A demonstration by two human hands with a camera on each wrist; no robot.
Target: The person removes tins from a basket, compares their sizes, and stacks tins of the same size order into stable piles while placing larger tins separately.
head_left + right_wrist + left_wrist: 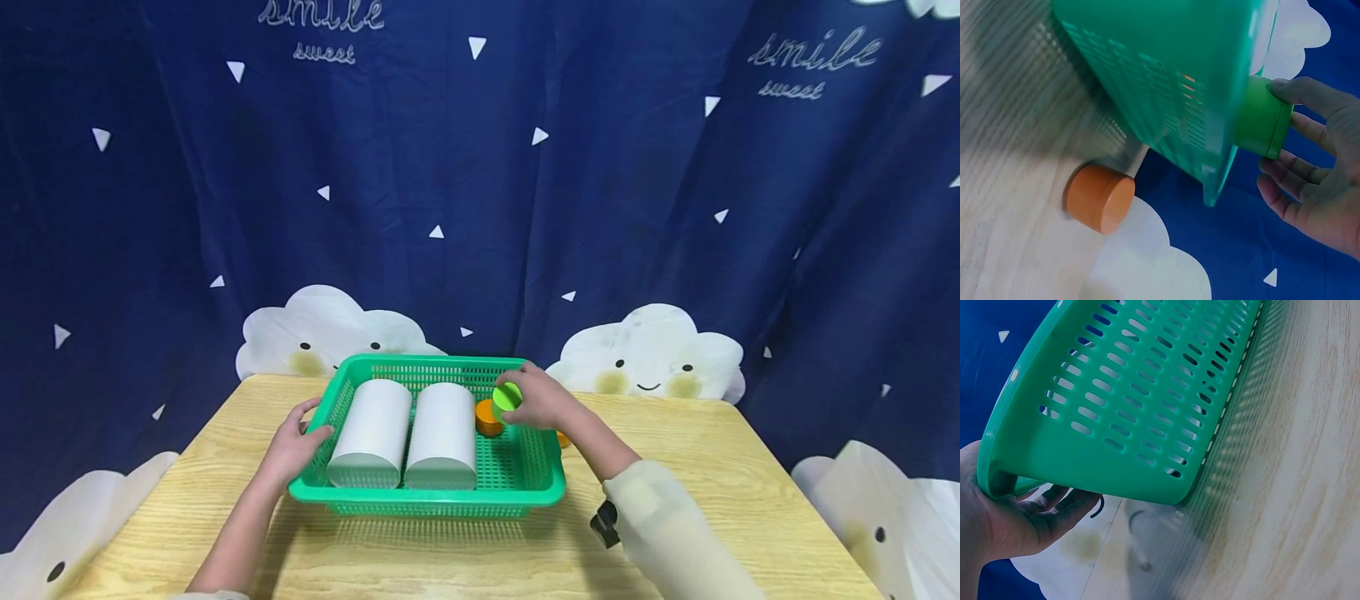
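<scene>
A green plastic basket [427, 497] with slotted walls sits on the table. My left hand [292, 446] grips its left rim; in the left wrist view the fingers [1063, 512] curl beneath the edge. My right hand [543, 398] pinches a light green round container [1263, 119] between thumb and fingers, over the basket's right side. Just left of it, inside the basket, is an orange round container [489, 419]. Two large white cylinders [372, 429] lie side by side in the left and middle of the basket.
Outside the basket, by its right wall, another orange container [1099, 199] stands on the wooden table [675, 500]. Behind the table hangs a dark blue curtain [420, 167] with clouds and white triangles. A black band [604, 523] shows at my right sleeve.
</scene>
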